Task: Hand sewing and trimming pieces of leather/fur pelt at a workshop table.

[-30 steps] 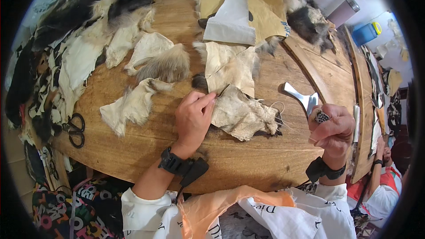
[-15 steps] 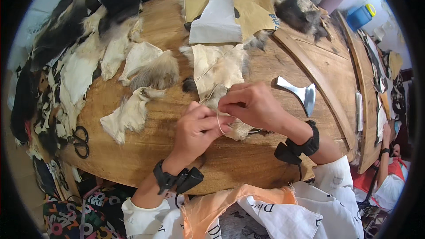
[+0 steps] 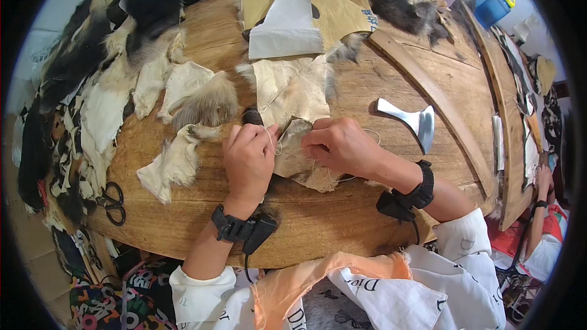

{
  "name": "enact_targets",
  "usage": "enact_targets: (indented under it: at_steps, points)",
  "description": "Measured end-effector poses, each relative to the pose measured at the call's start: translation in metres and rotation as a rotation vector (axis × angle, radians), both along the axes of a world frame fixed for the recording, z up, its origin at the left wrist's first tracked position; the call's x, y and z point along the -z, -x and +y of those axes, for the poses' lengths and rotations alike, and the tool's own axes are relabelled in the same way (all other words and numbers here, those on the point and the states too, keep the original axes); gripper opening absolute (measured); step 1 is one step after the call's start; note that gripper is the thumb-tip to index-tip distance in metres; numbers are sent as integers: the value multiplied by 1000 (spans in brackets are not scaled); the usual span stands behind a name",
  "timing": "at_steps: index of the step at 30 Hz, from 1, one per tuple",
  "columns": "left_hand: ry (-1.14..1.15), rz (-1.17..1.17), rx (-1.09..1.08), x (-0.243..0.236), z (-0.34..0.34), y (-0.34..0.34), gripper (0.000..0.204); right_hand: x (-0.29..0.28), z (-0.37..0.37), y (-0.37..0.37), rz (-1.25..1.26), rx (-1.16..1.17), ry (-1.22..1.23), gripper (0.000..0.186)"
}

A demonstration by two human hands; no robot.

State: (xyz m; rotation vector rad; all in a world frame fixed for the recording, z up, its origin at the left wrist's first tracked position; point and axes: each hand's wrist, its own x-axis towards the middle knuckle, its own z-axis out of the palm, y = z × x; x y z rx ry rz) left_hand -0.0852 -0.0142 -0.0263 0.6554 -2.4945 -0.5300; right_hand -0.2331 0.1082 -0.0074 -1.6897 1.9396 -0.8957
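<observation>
A cream fur pelt (image 3: 290, 82), skin side up, lies in front of me with its near end folded over to show grey-brown fur. My left hand (image 3: 249, 159) is closed on the pelt's left edge, next to the fold. Across from it, my right hand (image 3: 342, 146) is pinched at the fold's right side; its fingertips are tucked down, and what they hold is hidden. A thin pale thread (image 3: 278, 146) loops beside the left fingers. More thread curves out behind and below the right hand. No needle can be made out.
Right of my hands lies a metal blade tool (image 3: 413, 122), then a long curved wooden strip (image 3: 434, 104). Fur scraps (image 3: 171, 162) and black-handled scissors (image 3: 114, 203) are at left. White paper (image 3: 287, 18) covers the pelt's far end. Another person's hand (image 3: 543, 180) shows at far right.
My hands have moved apart, the left one going left and up onto the pelt's edge. The thread that ran between them now hangs in loose loops. The folded fur shows more.
</observation>
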Motion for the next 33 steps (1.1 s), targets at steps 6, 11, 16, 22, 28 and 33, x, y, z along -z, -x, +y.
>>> enact_targets:
  at_steps: [6, 11, 16, 22, 28, 33]
  points:
    - [-76, 55, 76, 13, -5, 0, 4, 12, -1, 0, 45, 4, 72, 10]
    - [-268, 18, 20, 10, -8, -4, 4, 13, -2, 1, -3, -7, 60, 10]
    - [-560, -15, -40, -11, -2, 0, 7, 11, -1, 1, -20, -1, 39, 11]
    - [-300, -6, 6, 7, -3, 0, 3, 12, -2, 2, -12, -1, 44, 11]
    - [-410, 7, -28, 7, -5, -3, 1, -4, 8, 7, -38, 33, 57, 8]
    - [-151, -22, 12, 12, -5, 1, 5, -62, 39, 31, -330, -334, 75, 11]
